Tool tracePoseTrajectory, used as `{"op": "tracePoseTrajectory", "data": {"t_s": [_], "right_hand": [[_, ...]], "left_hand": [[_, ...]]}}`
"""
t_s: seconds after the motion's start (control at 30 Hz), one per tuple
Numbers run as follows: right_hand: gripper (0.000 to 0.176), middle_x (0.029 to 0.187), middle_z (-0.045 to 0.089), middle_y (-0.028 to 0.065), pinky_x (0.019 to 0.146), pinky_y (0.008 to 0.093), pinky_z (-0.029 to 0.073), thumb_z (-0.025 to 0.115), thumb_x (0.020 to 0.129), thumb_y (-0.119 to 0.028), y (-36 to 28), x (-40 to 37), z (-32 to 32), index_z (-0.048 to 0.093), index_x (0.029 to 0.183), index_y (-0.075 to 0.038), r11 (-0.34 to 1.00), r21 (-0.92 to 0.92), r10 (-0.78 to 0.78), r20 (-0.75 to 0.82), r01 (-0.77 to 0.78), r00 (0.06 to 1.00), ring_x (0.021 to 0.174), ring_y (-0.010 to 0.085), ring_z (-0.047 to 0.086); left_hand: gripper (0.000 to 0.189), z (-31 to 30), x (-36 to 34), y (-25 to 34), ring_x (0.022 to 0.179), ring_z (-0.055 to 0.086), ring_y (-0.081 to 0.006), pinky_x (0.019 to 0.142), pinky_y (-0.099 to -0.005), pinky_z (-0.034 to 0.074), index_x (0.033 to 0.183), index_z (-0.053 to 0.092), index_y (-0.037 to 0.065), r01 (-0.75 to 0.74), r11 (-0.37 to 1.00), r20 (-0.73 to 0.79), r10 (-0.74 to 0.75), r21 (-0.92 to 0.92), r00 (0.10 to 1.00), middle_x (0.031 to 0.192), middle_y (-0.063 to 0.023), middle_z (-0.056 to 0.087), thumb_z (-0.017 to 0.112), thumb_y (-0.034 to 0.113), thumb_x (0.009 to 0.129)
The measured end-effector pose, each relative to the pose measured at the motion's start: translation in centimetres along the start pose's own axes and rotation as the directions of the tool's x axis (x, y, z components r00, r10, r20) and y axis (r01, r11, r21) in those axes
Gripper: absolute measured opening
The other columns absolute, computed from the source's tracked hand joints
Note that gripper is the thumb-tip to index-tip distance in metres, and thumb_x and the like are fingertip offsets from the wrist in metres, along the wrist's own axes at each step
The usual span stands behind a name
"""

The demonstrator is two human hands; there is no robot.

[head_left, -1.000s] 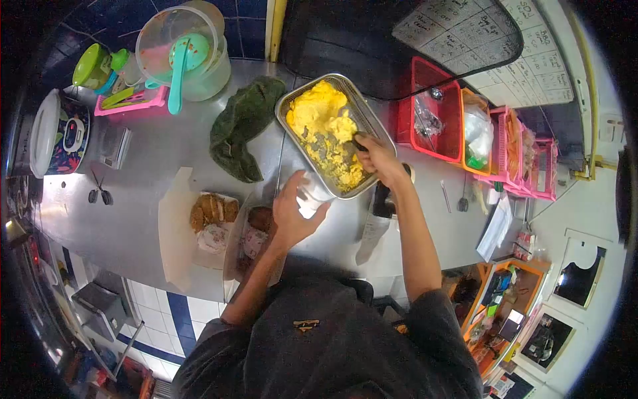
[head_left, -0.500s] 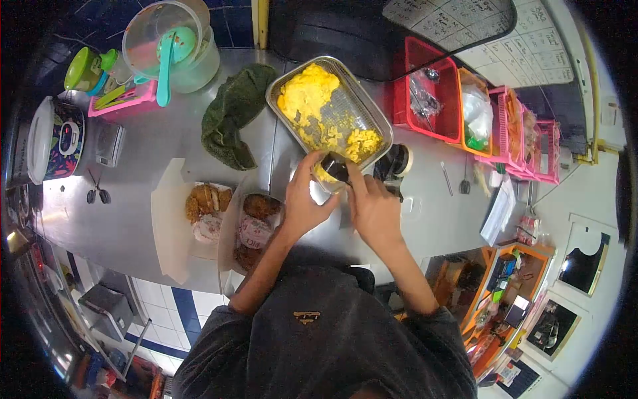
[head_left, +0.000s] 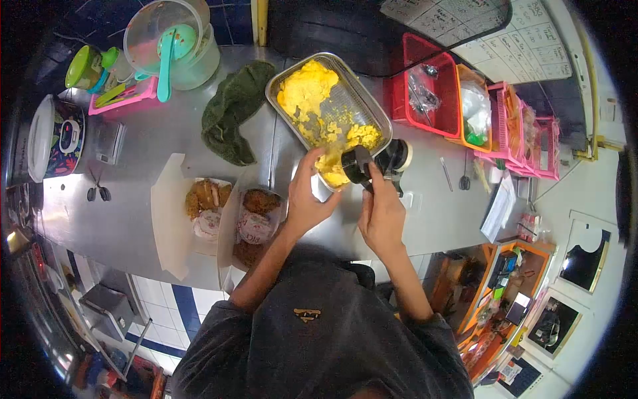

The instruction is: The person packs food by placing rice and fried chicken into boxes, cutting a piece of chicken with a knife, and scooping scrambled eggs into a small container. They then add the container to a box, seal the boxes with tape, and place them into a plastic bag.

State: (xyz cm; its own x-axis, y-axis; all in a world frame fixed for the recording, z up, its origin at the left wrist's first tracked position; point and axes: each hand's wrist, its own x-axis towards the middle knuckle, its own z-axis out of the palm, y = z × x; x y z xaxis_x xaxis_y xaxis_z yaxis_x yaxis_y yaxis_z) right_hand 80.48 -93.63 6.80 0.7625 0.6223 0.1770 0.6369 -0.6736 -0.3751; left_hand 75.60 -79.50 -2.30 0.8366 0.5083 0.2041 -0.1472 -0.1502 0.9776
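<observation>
My left hand [head_left: 310,199] is wrapped round a small clear cup [head_left: 334,189] with yellow food, like scrambled egg, inside. In my right hand [head_left: 384,216] is a black round scoop [head_left: 355,165], held just right of the cup's mouth. Right behind both hands lies a metal mesh tray [head_left: 380,116], with a large yellow mass at its left and smaller crumbled pieces towards me. A black jar-like item with a pale rim [head_left: 401,155] is next to the scoop, partly hidden. Left of my left hand are two open paper boxes [head_left: 170,219] holding fried pieces and round wrapped portions.
A dark green cloth [head_left: 229,116] lies left of the tray. Further left are a clear tub [head_left: 199,70] with a turquoise ladle, a rice cooker [head_left: 53,143], a small scale [head_left: 109,143] and scissors [head_left: 98,189]. Red [head_left: 402,100], orange and pink baskets line the right back.
My right hand has drawn the black scoop off the cup, to the right and tilted. The yellow food in the cup now shows more. My left hand stays nearly in place.
</observation>
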Motion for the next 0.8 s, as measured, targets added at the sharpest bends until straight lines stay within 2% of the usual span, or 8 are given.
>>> {"op": "tracePoseTrajectory", "data": {"t_s": [0.07,0.13,0.23,0.37,0.43,0.6,0.67,0.8], "right_hand": [[0.058,0.082,0.054,0.0131,0.063,0.0421,0.050,0.061,0.086,-0.008,-0.4,0.1,-0.3,0.045,0.142,-0.007,1.000,0.021,-0.001,0.004,0.001,1.000,0.074,0.0309,0.058],[0.050,0.097,0.063,0.0195,0.071,0.0435,0.051,0.056,0.089,-0.003,-0.8,0.0,-0.5,0.048,0.139,-0.007,0.994,0.055,0.081,0.197,-0.093,0.977,0.083,0.0367,0.064],[0.048,0.099,0.065,0.0210,0.072,0.0418,0.052,0.054,0.091,-0.005,-1.2,0.1,-0.9,0.048,0.138,-0.006,0.976,0.155,0.141,0.100,-0.156,0.985,0.083,0.0367,0.065],[0.049,0.082,0.061,0.0193,0.064,0.0470,0.049,0.055,0.091,-0.010,0.2,0.5,-0.1,0.046,0.139,-0.004,0.969,0.239,0.042,0.075,-0.059,0.996,0.071,0.0367,0.062],[0.047,0.087,0.063,0.0214,0.065,0.0488,0.050,0.054,0.092,-0.011,0.9,1.4,-0.1,0.046,0.138,-0.004,0.909,0.315,0.276,0.033,-0.272,0.961,0.071,0.0388,0.062],[0.049,0.092,0.064,0.0178,0.074,0.0462,0.049,0.056,0.090,-0.012,6.3,4.5,4.5,0.048,0.137,-0.006,0.999,-0.009,0.049,-0.109,-0.050,0.993,0.086,0.0356,0.062],[0.047,0.103,0.064,0.0176,0.085,0.0416,0.048,0.059,0.086,-0.009,7.6,5.3,6.3,0.052,0.133,-0.005,0.963,-0.262,-0.027,0.144,0.065,0.989,0.100,0.0346,0.059],[0.040,0.106,0.062,0.0181,0.089,0.0445,0.046,0.064,0.082,-0.008,6.6,4.2,4.5,0.059,0.121,-0.004,0.992,-0.101,-0.083,-0.098,0.073,0.992,0.099,0.0362,0.058]], "left_hand": [[0.078,-0.2,0.0,0.2,0.121,0.056,-0.0297,0.100,-0.0388,0.047,0.138,0.040,-0.001,-0.011,0.999,0.011,0.011,0.046,1.000,0.132,-0.0196,0.053,0.078,0.002,0.070],[0.080,-0.3,-0.1,0.1,0.123,0.055,-0.0251,0.101,-0.0370,0.046,0.139,0.038,-0.002,-0.026,0.996,0.028,0.023,0.089,0.999,0.133,-0.0180,0.053,0.080,0.000,0.071],[0.079,-0.3,-0.3,-0.2,0.123,0.054,-0.0240,0.103,-0.0365,0.044,0.139,0.037,-0.002,0.007,0.999,0.019,-0.007,-0.031,1.000,0.135,-0.0179,0.052,0.077,-0.002,0.071],[0.075,-0.4,-0.4,0.1,0.120,0.055,-0.0252,0.101,-0.0366,0.045,0.138,0.038,-0.002,0.019,0.998,0.000,-0.019,-0.062,1.000,0.131,-0.0182,0.052,0.075,-0.001,0.072],[0.073,-0.2,-0.9,-0.1,0.118,0.057,-0.0272,0.097,-0.0367,0.047,0.137,0.040,0.000,0.032,0.992,-0.016,-0.035,-0.120,0.999,0.129,-0.0192,0.052,0.074,0.001,0.073],[0.076,-0.3,-3.6,-0.7,0.124,0.048,-0.0276,0.106,-0.0385,0.039,0.139,0.032,-0.004,0.018,0.998,0.045,-0.015,-0.068,0.999,0.132,-0.0191,0.043,0.070,-0.002,0.073],[0.077,-0.6,-4.5,0.2,0.129,0.040,-0.0288,0.111,-0.0399,0.031,0.138,0.030,-0.005,0.056,0.998,0.141,-0.059,0.022,0.988,0.134,-0.0196,0.039,0.069,-0.002,0.073],[0.076,-0.2,-7.1,-1.3,0.129,0.041,-0.0319,0.111,-0.0396,0.032,0.139,0.030,-0.006,0.125,0.992,0.276,-0.118,-0.011,0.954,0.135,-0.0205,0.038,0.070,0.000,0.075]]}}
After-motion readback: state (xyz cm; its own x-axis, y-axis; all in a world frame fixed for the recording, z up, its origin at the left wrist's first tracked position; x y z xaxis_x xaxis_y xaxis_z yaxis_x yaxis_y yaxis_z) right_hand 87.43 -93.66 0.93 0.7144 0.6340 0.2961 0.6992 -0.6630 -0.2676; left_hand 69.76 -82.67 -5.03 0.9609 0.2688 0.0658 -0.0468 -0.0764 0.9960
